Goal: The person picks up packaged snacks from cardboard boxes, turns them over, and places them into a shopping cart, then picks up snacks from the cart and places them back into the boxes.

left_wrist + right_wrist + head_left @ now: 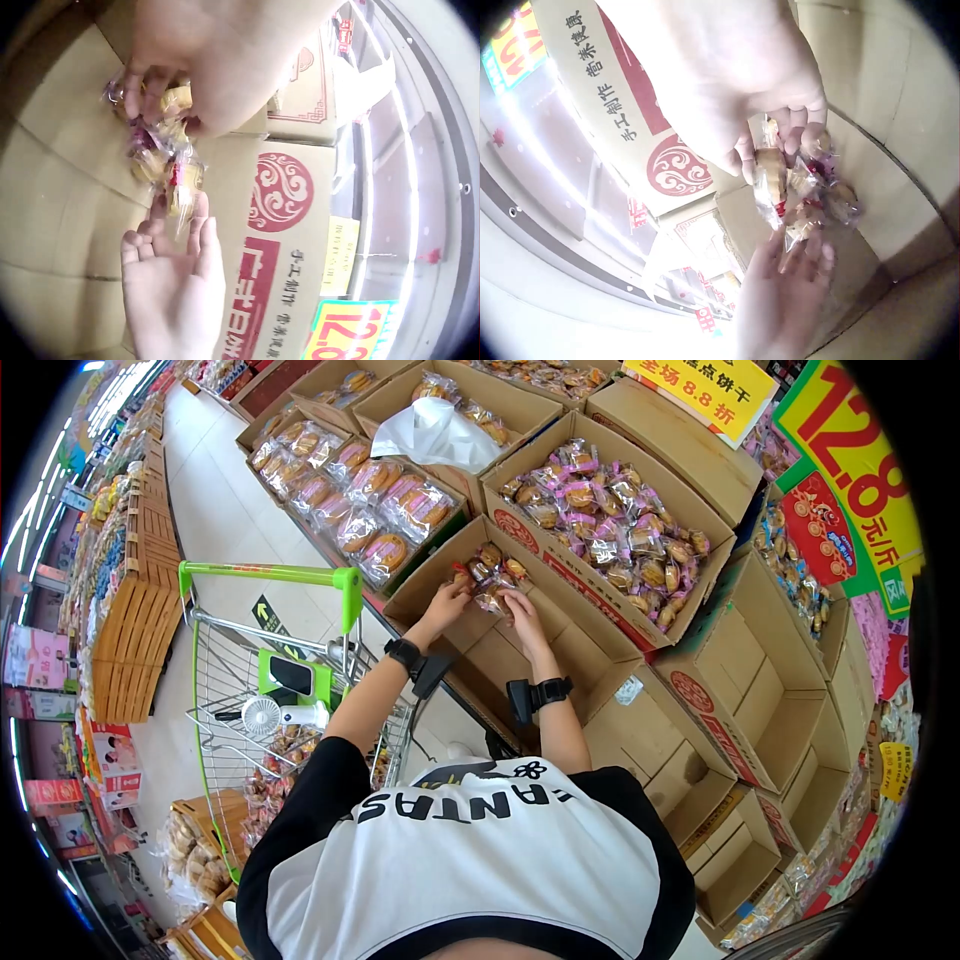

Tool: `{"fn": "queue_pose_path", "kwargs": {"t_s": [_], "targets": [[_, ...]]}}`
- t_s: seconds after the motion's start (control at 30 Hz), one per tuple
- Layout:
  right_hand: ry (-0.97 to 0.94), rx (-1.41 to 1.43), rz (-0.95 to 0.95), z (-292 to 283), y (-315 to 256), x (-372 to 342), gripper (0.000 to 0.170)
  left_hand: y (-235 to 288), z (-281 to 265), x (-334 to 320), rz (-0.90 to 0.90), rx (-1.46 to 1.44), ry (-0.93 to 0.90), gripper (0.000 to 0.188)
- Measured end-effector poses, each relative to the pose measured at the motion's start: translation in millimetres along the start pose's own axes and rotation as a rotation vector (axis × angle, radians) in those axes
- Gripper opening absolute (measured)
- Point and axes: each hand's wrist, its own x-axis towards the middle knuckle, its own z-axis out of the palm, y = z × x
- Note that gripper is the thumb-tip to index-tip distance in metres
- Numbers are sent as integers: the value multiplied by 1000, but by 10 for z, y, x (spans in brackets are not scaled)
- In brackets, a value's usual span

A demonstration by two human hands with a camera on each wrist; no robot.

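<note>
Several small wrapped pastries (488,568) (154,154) (802,184) are bunched between the two hands, at the far end of a cardboard box (570,650). The left hand (447,607) (202,67) (784,307) has its fingers curled over packets on one side of the bunch. On the other side, the right hand (524,620) (176,292) (757,82) holds a packet between thumb and bent fingers, palm turned up in the left wrist view. Parts of the packets are hidden behind the fingers.
Beyond the box stands a carton of small wrapped pastries (620,530); larger packaged cakes (360,510) lie to the left. A green-handled shopping cart (270,573) stands at the left. More cardboard boxes (760,680) are at the right.
</note>
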Motion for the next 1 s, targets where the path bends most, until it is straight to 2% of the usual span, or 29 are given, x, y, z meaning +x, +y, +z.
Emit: {"fn": "queue_pose_path", "kwargs": {"t_s": [0.07, 0.17, 0.23, 0.27, 0.3, 0.4, 0.47, 0.5, 0.7, 0.8, 0.9, 0.97, 1.0], "targets": [[-3, 27, 13, 4, -100, -44, 22, 261, 5, -262, 6, -56, 23, 40], [-234, 487, 32, -38, -178, -80, 37, 367, -26, -552, 38, -136, 53, 39], [-290, 556, 12, 37, -335, -169, 38, 420, -61, -745, 68, -160, 60, 39], [-338, 629, -9, 83, -442, -232, 38, 460, -70, -858, 141, -137, 92, 37], [-343, 626, -8, 138, -561, -305, 38, 510, -81, -970, 214, -113, 123, 36], [-356, 626, -33, 261, -733, -426, 40, 646, -159, -1299, 177, -217, 145, 34], [-503, 590, -67, 291, -709, -408, 41, 737, -207, -1501, 202, -229, 175, 33], [-513, 584, -62, 325, -693, -412, 41, 764, -225, -1576, 225, -238, 196, 31], [-620, 636, -15, 589, -670, -500, 23, 726, -311, -1886, 284, -395, 291, 27], [-607, 574, 12, 631, -714, -527, 21, 730, -327, -2004, 297, -459, 327, 26], [-733, 469, -51, 705, -846, -620, 21, 699, -356, -2108, 317, -536, 379, 26], [-627, 193, 0, 847, -1034, -795, 18, 715, -390, -2196, 303, -514, 402, 26], [-633, 187, -1, 902, -1067, -836, 18, 717, -399, -2238, 281, -487, 420, 26]]}}
